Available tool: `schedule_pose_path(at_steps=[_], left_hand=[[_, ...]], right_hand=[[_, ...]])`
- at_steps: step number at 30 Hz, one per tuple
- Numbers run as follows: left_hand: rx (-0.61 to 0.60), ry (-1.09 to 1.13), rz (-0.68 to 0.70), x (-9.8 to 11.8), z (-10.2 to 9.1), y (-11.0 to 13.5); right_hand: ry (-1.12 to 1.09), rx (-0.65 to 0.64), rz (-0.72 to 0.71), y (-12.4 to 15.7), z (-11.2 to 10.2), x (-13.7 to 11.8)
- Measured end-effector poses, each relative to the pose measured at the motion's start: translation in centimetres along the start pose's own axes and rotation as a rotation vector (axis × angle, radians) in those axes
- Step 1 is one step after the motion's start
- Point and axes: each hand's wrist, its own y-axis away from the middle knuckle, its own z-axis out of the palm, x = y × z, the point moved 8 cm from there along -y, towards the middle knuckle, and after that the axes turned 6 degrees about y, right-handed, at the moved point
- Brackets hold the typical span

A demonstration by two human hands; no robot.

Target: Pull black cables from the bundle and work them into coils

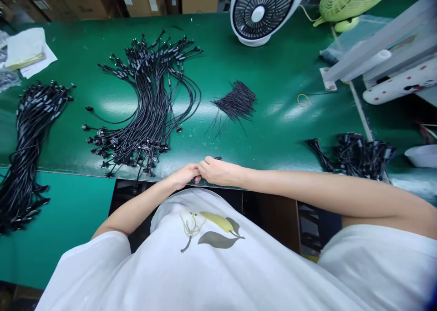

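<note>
At the table's front edge my left hand (185,174) and my right hand (216,170) meet, fingers closed and touching. Both are shut on a black cable (218,158), mostly covered by the fingers; only small dark bits of it show. Just beyond them lies a small pile of short black twist ties (237,102), with a few strays at its lower left. Left of the hands a large loose spread of black cables (150,97) with plugs at both ends covers the green table (211,69).
A thick cable bundle (32,138) lies far left near papers (27,51). Coiled, bundled cables (358,156) sit at the right, below a yellow ring (302,100). A white fan (261,12), a green fan (355,1) and a grey metal bracket (378,38) stand at the back right.
</note>
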Motion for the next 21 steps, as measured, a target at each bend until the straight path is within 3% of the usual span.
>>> schedule_pose_path(at_steps=[3, 6, 9, 11, 13, 16, 19, 21], left_hand=[[0.064, 0.044, 0.09, 0.5, -0.2, -0.4], [0.167, 0.229, 0.164, 1.3, -1.2, -1.1], [0.273, 0.395, 0.325, 2.7, -2.8, -1.5], [0.242, 0.412, 0.433, 3.8, -3.2, -1.2], [0.198, 0.342, 0.526, 4.9, -3.5, -0.2], [0.193, -0.034, 0.668, 6.2, -3.0, 1.7], [0.124, -0.377, 0.622, 5.7, -1.6, 1.7], [0.114, -0.302, 0.527, 5.3, -1.7, 0.9]], right_hand=[[-0.201, -0.148, 0.184, -0.3, 1.6, 1.7], [-0.424, -0.243, 0.463, -0.3, 3.3, 3.8], [-0.595, -0.136, 0.792, 0.1, 3.7, 5.9], [-0.739, 0.011, 0.935, 0.5, 3.7, 6.8], [-0.939, 0.136, 0.993, 1.1, 4.1, 7.3], [-1.168, 0.232, 1.086, 2.6, 5.1, 8.4], [-1.066, 0.296, 1.146, 3.7, 4.4, 9.0], [-0.949, 0.294, 0.995, 2.6, 3.0, 8.0]])
